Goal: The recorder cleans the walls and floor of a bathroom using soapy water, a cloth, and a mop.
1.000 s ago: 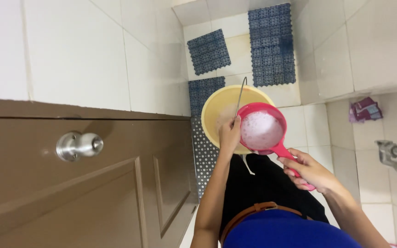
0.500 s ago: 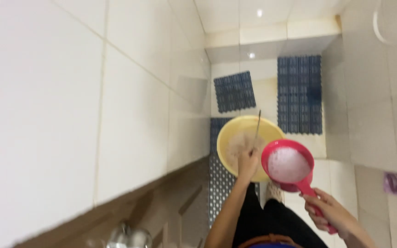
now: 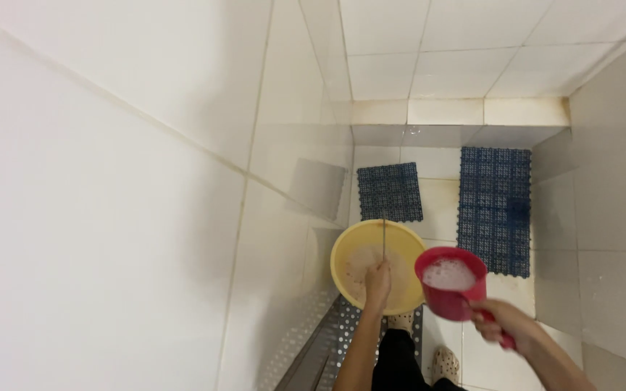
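- Looking down a white-tiled bathroom corner now, where a second ago the view also took in a brown door and its metal knob; the head has lifted, and the door is gone from sight.
- The left hand [image 3: 378, 279] stays clenched on the thin wire handle [image 3: 383, 239] of the yellow bucket [image 3: 349, 253], held above the floor with pale foamy water inside.
- The right hand [image 3: 505, 326] still grasps the handle of the red dipper [image 3: 449, 286], full of suds, just beside the bucket's rim.
- Two blue perforated mats [image 3: 494, 210] lie on the floor ahead.
- Both vessels have kept the same relation throughout; only the viewpoint has shifted forward.
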